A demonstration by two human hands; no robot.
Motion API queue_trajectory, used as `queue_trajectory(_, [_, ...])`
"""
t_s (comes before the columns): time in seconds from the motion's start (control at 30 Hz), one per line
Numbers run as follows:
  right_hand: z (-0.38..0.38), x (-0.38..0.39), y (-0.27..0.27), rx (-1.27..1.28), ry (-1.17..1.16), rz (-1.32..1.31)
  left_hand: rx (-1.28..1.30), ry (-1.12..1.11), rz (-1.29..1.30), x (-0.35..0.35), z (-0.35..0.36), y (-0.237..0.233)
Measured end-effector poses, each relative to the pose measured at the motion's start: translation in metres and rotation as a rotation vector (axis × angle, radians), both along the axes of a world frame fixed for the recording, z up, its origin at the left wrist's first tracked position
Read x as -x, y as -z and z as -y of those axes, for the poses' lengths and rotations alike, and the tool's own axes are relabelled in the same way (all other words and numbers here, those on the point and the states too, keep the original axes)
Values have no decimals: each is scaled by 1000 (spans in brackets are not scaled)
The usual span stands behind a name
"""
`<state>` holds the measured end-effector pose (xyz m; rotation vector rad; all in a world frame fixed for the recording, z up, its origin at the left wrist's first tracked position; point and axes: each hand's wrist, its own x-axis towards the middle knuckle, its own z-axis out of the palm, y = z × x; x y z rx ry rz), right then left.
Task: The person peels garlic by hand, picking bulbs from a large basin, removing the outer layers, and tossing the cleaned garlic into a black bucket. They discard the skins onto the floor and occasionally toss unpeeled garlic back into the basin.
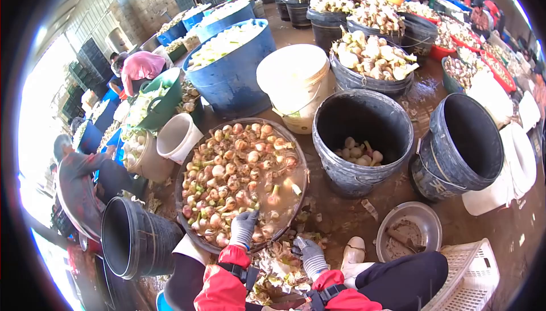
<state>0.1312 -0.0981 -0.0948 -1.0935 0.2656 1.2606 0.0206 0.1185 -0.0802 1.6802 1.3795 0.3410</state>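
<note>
A wide round tub [305, 183] holds many garlic bulbs [219, 169] in muddy water. My left hand [244, 228], in a grey striped glove, reaches over the near rim of the tub at the bulbs; its fingers point down and what they hold, if anything, is hidden. To the right, outside the tub, my right hand [310, 255] hovers above a heap of peeled skins and leaves [281, 268]. Its gloved fingers are bent, and whether something small is between them cannot be made out.
A black bucket [364, 180] with a few bulbs stands right of the tub, beside a tilted empty bucket [435, 169]. A metal basin [435, 226] and a white crate [483, 271] are at right. Another black bucket [159, 243] lies left. Co-workers [85, 180] sit further left.
</note>
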Motion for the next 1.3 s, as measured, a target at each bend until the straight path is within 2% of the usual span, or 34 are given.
queue_trajectory(0.03, [2, 3, 4, -25, -6, 38, -6, -9, 6, 8, 7, -1])
queue_trajectory(0.1, [6, 9, 8, -112, 21, 39, -250, 88, 46, 22, 22, -1])
queue_trajectory(0.17, [7, 12, 13, -95, -22, 253, -155, 91, 50, 26, 28, -3])
queue_trajectory(0.3, [7, 14, 11, -11, -78, 250, -217, 213, 10, 8, 31, -7])
queue_trajectory(0.37, [7, 13, 12, -27, -92, 175, -397, 439, -292, -13, 30, -18])
queue_trajectory(0.43, [4, 10, 9, -41, -107, 100, -428, 573, -542, -42, 33, -33])
queue_trajectory(0.5, [0, 9, -4, 13, -80, 72, -422, 675, -670, -60, 28, -27])
queue_trajectory(0.63, [-6, 2, -3, -24, -40, 114, -245, 628, -594, -67, 10, -6])
queue_trajectory(0.7, [-11, 1, 8, -60, -21, 138, -245, 530, -271, -54, 13, -19])
queue_trajectory(0.77, [-18, -1, 6, -118, -38, 472, -202, 535, -217, -36, 24, -43])
queue_trajectory(0.8, [-22, -3, 2, -183, -94, 594, -265, 591, -148, -26, 32, -58])
queue_trajectory(0.83, [-22, -1, -4, -190, -98, 588, -328, 647, -76, -17, 41, -73])
queue_trajectory(0.87, [-23, -3, -32, -268, -164, 436, -179, 591, 40, -10, 53, -84])
queue_trajectory(0.9, [-22, -2, -49, -343, -230, 284, 208, 425, 291, 0, 69, -82])
queue_trajectory(0.97, [-19, 12, -46, -371, -183, 180, 397, 141, 681, 19, 96, -71])
queue_trajectory(1.0, [-17, 15, -51, -442, -161, 23, 356, 91, 630, 27, 107, -73])
queue_trajectory(1.03, [-14, 17, -55, -509, -136, -133, 223, 151, 569, 33, 118, -66])
queue_trajectory(1.1, [-6, 22, -65, -501, -186, -161, 84, 123, 405, 39, 148, -70])
queue_trajectory(1.13, [-2, 25, -69, -492, -231, -194, -20, 93, 435, 51, 152, -44])
queue_trajectory(1.17, [1, 27, -72, -483, -275, -228, 5, 17, 520, 50, 159, -51])
queue_trajectory(1.2, [1, 28, -69, -478, -280, -228, -160, 42, 357, 56, 162, -55])
queue_trajectory(1.23, [-2, 27, -62, -386, -394, 106, -322, 64, 190, 62, 165, -60])
queue_trajectory(1.27, [-3, 27, -65, -287, -500, 439, -379, 91, 154, 65, 165, -68])
queue_trajectory(1.3, [0, 30, -71, -277, -453, 524, -366, 105, 112, 65, 166, -75])
